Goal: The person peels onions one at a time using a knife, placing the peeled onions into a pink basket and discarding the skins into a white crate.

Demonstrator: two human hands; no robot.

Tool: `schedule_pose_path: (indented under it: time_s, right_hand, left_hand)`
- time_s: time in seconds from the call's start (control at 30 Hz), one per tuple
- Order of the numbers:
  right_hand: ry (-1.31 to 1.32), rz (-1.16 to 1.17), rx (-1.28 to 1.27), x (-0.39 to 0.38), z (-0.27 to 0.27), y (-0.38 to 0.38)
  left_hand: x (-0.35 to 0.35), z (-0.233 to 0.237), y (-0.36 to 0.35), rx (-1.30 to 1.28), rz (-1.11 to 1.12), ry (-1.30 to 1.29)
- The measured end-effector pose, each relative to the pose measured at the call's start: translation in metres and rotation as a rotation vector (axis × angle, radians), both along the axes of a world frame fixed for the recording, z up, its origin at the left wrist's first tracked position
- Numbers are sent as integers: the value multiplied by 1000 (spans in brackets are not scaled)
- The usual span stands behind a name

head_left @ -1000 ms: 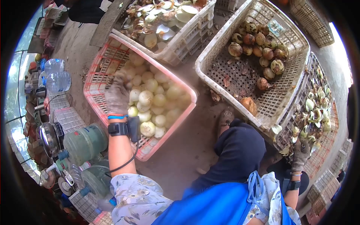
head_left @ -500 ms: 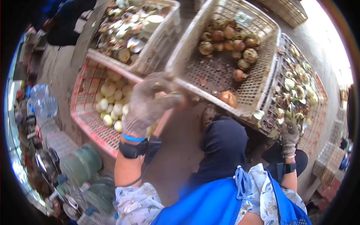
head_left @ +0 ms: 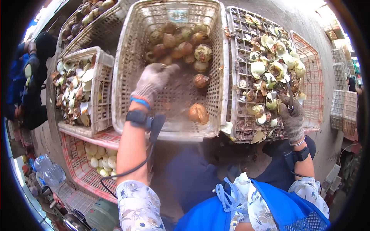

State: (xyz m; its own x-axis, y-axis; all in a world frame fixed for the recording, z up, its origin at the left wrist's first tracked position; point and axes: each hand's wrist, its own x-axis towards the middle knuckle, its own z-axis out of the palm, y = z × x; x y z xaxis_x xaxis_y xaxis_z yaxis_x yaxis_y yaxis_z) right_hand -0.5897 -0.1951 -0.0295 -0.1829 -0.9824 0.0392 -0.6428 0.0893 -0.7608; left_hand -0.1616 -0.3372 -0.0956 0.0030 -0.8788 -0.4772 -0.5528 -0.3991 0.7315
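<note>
My left hand (head_left: 152, 82), in a grey knit glove, is over the near left part of a large white crate (head_left: 173, 134). Its fingers are blurred and point toward the unpeeled onions (head_left: 177, 42) piled at the crate's far end. A lone brown onion (head_left: 198, 113) lies near the crate's front edge. My right hand (head_left: 291, 119), gloved too, is closed around a small knife (head_left: 289, 88) at the right edge of a white crate (head_left: 233, 77) topped with onion peels and cut pieces (head_left: 269, 69).
Peeled onions (head_left: 101, 158) lie in a red-and-white crate (head_left: 77, 173) at the lower left, below a small crate of scraps (head_left: 102, 88). Another person (head_left: 29, 81) is at the far left, near more onions (head_left: 86, 13). Plastic bottles (head_left: 50, 171) stand at the lower left.
My left hand has moved from above the peeled onions to inside the large crate. The view has turned, so the crates appear shifted. My right hand remains by the peel-covered crate.
</note>
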Motion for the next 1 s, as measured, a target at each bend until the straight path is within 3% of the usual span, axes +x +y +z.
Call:
schedule_pose_path:
  time_s: [0.03,0.13,0.17,0.2,0.23,0.3,0.33,0.4,0.43,0.47,0.53,0.6,0.63,0.7,0.8,0.87,0.93,0.97,1.0]
  right_hand:
    - [-30,-26,1,-4,-1,-2]
    - [52,-29,-16,-15,4,-12]
    - [108,21,-34,-19,6,-13]
    - [165,73,-56,-23,10,-15]
    - [246,150,-113,-25,16,-20]
    - [263,142,-82,-38,12,-19]
    - [228,119,-66,-44,8,-17]
    - [141,67,4,-49,4,-12]
    - [59,29,92,-52,5,-10]
    - [50,19,89,-48,9,-12]
    - [7,-52,313,-38,23,-18]
    - [11,-8,306,-48,20,-10]
    - [-46,18,335,-47,26,-9]
    - [-119,39,331,-44,41,-6]
    - [-293,146,219,-36,57,1]
    - [-328,173,148,-34,51,9]
    - [-252,210,-137,-24,61,17]
    - [-167,221,-153,-24,69,21]
    - [-197,208,-24,-23,73,26]
  left_hand:
    - [-18,-14,-18,-70,-238,-158]
    - [-70,-51,-54,-2,-587,-335]
    - [-81,-87,-58,49,-604,-360]
    - [-99,-95,-62,95,-618,-385]
    - [-116,-101,-47,46,-570,-417]
    - [-134,-216,-35,72,-334,-304]
    - [-142,-238,-22,17,-151,-223]
    - [-146,-230,-12,-169,-175,-261]
    - [-137,-283,-11,-128,61,-42]
    - [-131,-282,-8,-162,61,-63]
    - [-113,-266,-20,25,152,116]
    - [-87,-227,-28,-12,171,609]
    - [-77,-199,-35,-39,158,592]
    - [-65,-126,-39,55,346,812]
    - [-71,1,-24,93,296,1093]
    - [-72,53,-5,112,207,1142]
    - [-86,86,15,-70,17,1209]
    - [-86,84,24,-252,-155,862]
    - [-107,111,38,-257,-173,861]
